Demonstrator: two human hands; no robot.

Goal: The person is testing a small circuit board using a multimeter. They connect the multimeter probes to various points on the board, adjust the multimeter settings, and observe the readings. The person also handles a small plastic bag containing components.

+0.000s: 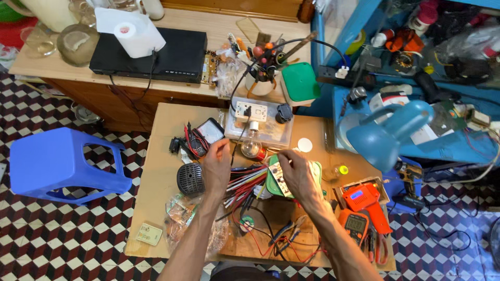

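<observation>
Checkered red-and-white floor tiles surround a low wooden surface [156, 171] cluttered with wires, beside a blue plastic stool [62, 164]. Left hand [216, 169] and right hand [297, 174] each pinch a thin wire [271, 151] — stretched between them above a green circuit board [278, 179], near a clear bulb [251, 145].

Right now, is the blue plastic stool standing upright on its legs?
No, the blue stool lies tipped on its side on the checkered floor.

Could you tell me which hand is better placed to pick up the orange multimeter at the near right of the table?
Probably the right hand: the orange multimeter lies beside that forearm, while the left hand is across the wire bundle.
</observation>
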